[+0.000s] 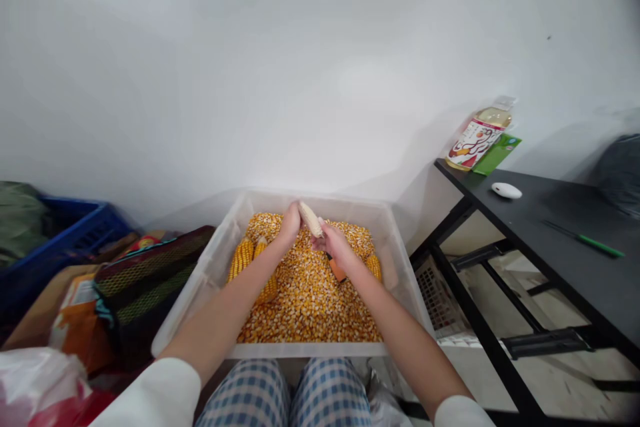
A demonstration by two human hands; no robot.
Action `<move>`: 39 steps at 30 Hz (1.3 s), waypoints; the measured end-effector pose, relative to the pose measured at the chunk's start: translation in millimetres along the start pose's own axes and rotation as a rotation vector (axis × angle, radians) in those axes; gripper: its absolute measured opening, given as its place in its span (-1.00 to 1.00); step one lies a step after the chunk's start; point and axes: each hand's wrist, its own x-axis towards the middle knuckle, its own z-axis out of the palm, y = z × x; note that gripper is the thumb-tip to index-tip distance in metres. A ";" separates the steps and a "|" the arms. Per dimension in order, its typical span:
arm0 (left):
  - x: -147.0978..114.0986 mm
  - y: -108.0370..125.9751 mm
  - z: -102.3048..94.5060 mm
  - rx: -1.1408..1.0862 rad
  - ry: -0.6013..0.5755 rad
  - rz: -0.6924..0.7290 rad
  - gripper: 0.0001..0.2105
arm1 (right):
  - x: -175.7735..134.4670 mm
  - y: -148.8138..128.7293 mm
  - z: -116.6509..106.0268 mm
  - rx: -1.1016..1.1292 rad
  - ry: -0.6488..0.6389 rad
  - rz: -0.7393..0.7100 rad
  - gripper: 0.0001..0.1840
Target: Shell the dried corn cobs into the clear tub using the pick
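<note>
A pale, stripped corn cob [311,219] is held at a slant over the far half of a clear plastic bin [310,349]. My left hand [291,220] is closed around its upper end, and my right hand [334,243] grips the lower end. Beneath them, loose yellow corn kernels [310,307] cover the bin's floor. Whole corn ears [242,257] lie at the left side, partly hidden by my left forearm. Another corn ear [373,266] shows at the right. An orange object [337,271] with a dark part lies on the kernels below my right hand, its kind unclear.
To the right stands a black table [560,213] with a bottle [477,137], a green box [496,155], a white mouse-like object [507,191] and a green-handled tool [600,245]. A blue crate [90,220] and a mesh bag [150,280] are at the left. A white wall rises behind.
</note>
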 end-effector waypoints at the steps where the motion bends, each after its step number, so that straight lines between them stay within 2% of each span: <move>1: 0.8 2.9 -1.9 0.000 -0.021 0.020 -0.69 | -0.8 -2.1 -0.9 0.037 0.022 -0.019 -0.61; 4: 3.6 13.0 -10.6 0.072 -0.081 0.152 -0.80 | -0.9 -8.0 -5.9 0.063 0.100 -0.092 -0.59; 5: 4.0 16.6 -13.5 0.096 -0.138 0.171 -0.81 | -0.4 -9.4 -7.6 0.037 0.127 -0.123 -0.59; 9: -0.6 30.5 -19.0 0.064 -0.425 0.061 -0.74 | 1.8 -11.3 -11.8 -0.146 0.204 -0.227 -0.60; 13: -7.9 38.9 -19.1 0.043 -0.532 0.016 -0.69 | 3.2 -9.5 -14.3 -0.340 0.220 -0.296 -0.56; 21: -9.9 41.8 -21.6 0.063 -0.547 -0.056 -0.69 | 3.5 -6.9 -21.5 -0.633 0.246 -0.412 -0.58; 28: -6.0 37.8 -23.9 0.051 -0.528 -0.121 -0.69 | -7.6 -17.5 -16.3 -0.816 0.261 -0.492 -0.60; 34: -6.1 38.7 -24.2 0.015 -0.520 -0.226 -0.70 | -8.5 -18.0 -17.2 -0.889 0.252 -0.534 -0.60; 39: -5.3 36.6 -25.3 -0.053 -0.534 -0.258 -0.71 | -6.1 -16.4 -19.3 -0.872 0.238 -0.555 -0.61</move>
